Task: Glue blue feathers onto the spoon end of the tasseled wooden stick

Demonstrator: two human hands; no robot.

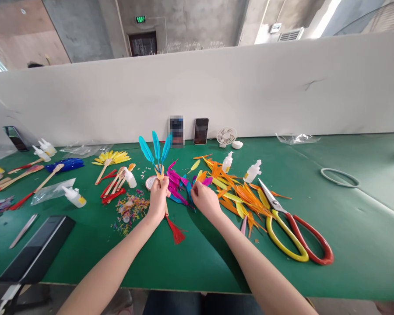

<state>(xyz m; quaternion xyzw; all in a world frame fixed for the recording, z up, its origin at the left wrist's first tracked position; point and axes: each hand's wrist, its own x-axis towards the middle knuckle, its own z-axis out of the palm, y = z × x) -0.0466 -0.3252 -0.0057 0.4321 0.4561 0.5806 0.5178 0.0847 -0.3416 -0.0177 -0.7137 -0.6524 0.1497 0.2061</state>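
Left hand: closed around the wooden handle below its flared head, which is held up over the table. This grip leaves the head exposed and the three blue feathers fanned upward, clear of the fingers. The red tassel hangs from the lower end, outside the palm, probably to avoid bunching.

Right hand: fingers drawn together at the loose magenta feathers, right of the handle. Whether a feather is pinched cannot be told; the fingertips are hidden.

Supporting items: orange feathers lie right of the right hand, presumably for short reach. Two white squeeze bottles stand on the far side of that pile, upright or nearly so, likely to limit leakage. Large scissors lie farther right, handles toward the near edge, an orientation that suits pickup by the right hand.
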